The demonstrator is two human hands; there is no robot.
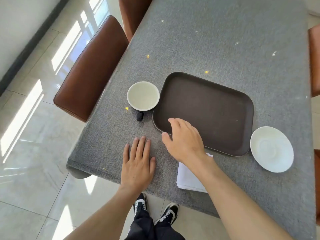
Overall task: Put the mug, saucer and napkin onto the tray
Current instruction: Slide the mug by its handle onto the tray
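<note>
A dark brown rectangular tray [216, 108] lies on the grey tablecloth, with nothing on it. Just left of it stands the mug [143, 98], pale inside with a black handle pointing toward me. The white saucer [271, 148] rests off the tray's near right corner. A folded white napkin [187, 177] lies near the table's front edge, partly hidden under my right forearm. My right hand [184, 141] hovers over the tray's near left corner, fingers apart, holding nothing. My left hand [138, 163] lies flat on the cloth, fingers spread.
The table [216, 40] has brown leather chairs along its left side [90, 70] and one at the right edge [314, 61]. Small yellow and white specks dot the cloth. The table's front edge runs just below my hands, with tiled floor and my shoes beneath.
</note>
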